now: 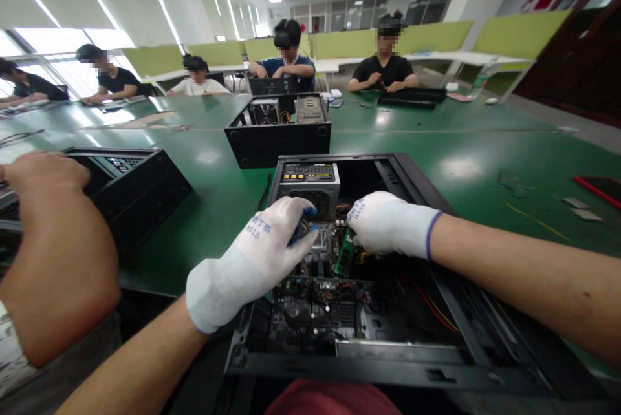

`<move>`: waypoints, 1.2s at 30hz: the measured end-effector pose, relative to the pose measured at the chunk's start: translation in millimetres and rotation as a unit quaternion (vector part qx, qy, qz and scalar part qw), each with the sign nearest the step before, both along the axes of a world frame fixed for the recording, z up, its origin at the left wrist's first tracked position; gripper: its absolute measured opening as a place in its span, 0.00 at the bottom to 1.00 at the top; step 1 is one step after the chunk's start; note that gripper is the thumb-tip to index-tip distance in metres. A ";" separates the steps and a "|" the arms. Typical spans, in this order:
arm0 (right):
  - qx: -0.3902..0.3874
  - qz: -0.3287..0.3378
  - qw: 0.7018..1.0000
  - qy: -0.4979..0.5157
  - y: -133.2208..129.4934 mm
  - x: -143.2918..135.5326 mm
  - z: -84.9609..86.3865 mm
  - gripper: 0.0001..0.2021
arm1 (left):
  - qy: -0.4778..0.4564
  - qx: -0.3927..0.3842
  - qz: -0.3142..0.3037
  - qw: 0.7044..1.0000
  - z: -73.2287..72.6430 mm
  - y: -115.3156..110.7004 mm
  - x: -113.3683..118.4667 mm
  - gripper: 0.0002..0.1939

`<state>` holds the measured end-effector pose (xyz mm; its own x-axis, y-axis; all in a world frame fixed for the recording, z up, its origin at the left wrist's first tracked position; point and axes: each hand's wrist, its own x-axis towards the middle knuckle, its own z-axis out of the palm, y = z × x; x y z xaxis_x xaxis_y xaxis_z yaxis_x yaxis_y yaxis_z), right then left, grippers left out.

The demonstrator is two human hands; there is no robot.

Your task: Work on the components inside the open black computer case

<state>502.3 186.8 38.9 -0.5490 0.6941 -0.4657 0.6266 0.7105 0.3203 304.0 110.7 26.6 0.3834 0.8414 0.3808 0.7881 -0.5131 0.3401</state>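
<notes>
An open black computer case [412, 368] lies on its side before me, with a power supply [308, 176] at its far left corner. Below that sits the motherboard [310, 315]. My right hand [388, 224], in a white glove, pinches the upper end of a green memory module [345, 255], which stands tilted over the board. My left hand [262, 247], gloved too, rests at the case's left side with thumb and fingers curved apart over the board, beside the power supply. A small dark part shows between them, and its shape is unclear.
Another open case [279, 143] stands beyond mine on the green table [204, 208]. A third case [140, 202] and a person's bare arm [63, 253] are at the left. Several people sit across the table. A red-edged object [599, 189] lies right.
</notes>
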 end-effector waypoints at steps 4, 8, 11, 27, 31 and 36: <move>0.000 -0.007 1.000 0.011 -3.0 0.7 3.1 0.20 | 0.028 -0.014 -0.014 0.999 -0.6 0.3 -0.8 0.15; 0.039 -0.015 0.990 0.133 -6.3 3.9 10.7 0.23 | 0.051 -0.028 -0.022 0.998 -1.6 0.5 -0.2 0.22; -0.031 0.002 0.956 0.293 -7.8 4.4 13.3 0.20 | 0.071 -0.036 -0.025 0.997 -1.5 1.5 0.4 0.31; -0.249 -0.008 0.841 0.480 -7.4 6.5 16.7 0.11 | 0.120 -0.060 -0.039 0.990 3.1 6.7 4.0 0.41; -0.251 -0.068 0.841 0.475 -4.6 13.3 22.9 0.10 | 0.092 -0.041 0.001 0.995 6.4 9.9 6.6 0.22; -0.234 -0.076 0.857 0.452 -2.8 17.3 28.0 0.10 | 0.131 -0.058 0.011 0.990 19.3 10.2 13.9 0.20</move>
<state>519.5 184.0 66.9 -0.7518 0.6434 -0.1447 0.5656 0.5162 -0.6432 318.0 120.9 45.9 0.4375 0.8827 0.1715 0.8675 -0.4645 0.1780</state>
